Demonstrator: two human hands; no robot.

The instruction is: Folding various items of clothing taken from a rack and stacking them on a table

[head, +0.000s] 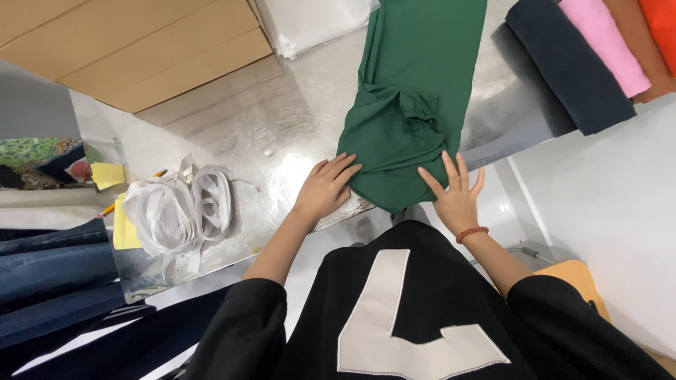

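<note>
Black sleeves lead out to both hands, palms down and fingers spread flat, gripping nothing. Left hand (pixel 325 188) presses the near-left edge of the folded green garment (pixel 408 105); right hand (pixel 456 198), red bead bracelet (pixel 472 233) on the wrist, rests at its near-right corner. The garment lies on the shiny metal surface (pixel 232 119), with a white strap bundle (pixel 177 208) off to the left.

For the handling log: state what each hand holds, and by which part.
Neither hand grips anything. The left hand lies flat on the near left edge of the green garment; the right hand, fingers spread, touches its near right corner.
</note>
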